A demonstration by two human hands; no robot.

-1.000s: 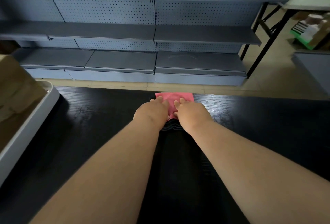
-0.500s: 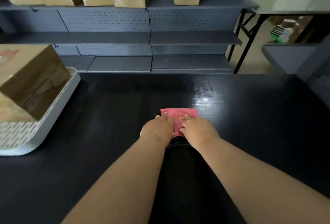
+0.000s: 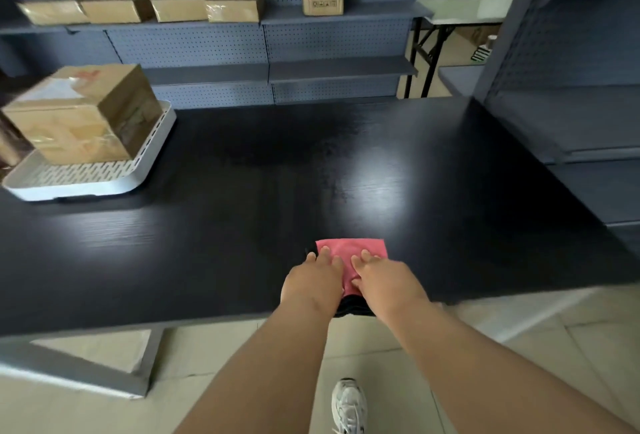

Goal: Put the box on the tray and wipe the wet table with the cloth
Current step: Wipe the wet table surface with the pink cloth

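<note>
Both my hands lie flat, palms down, on the pink cloth point(image 3: 349, 253) near the bottom centre of the frame, close to the near edge of the black table point(image 3: 242, 225). My left hand point(image 3: 311, 286) and my right hand point(image 3: 388, 284) sit side by side, almost touching, fingers spread and pressing rather than gripping. They cover the near half of the cloth, so only its far strip and a sliver between my hands show; a dark ribbed edge peeks out below my wrists, and I cannot tell whether it belongs to the cloth. The box point(image 3: 83, 115) stands on the white slotted tray point(image 3: 86, 186) at the middle left of the frame, with its far left corner blurred and the tray's left end cut off by the frame edge. A bright glare lies on the tabletop just above the cloth, and a duller, darker patch sits further up toward the centre; I cannot say for sure which parts are wet. Along the top of the frame a grey pegboard shelf point(image 3: 339, 16) carries several cartons point(image 3: 235, 5), their labels too small to read. One white shoe point(image 3: 348, 406) shows at the bottom, partly cut off.
</note>
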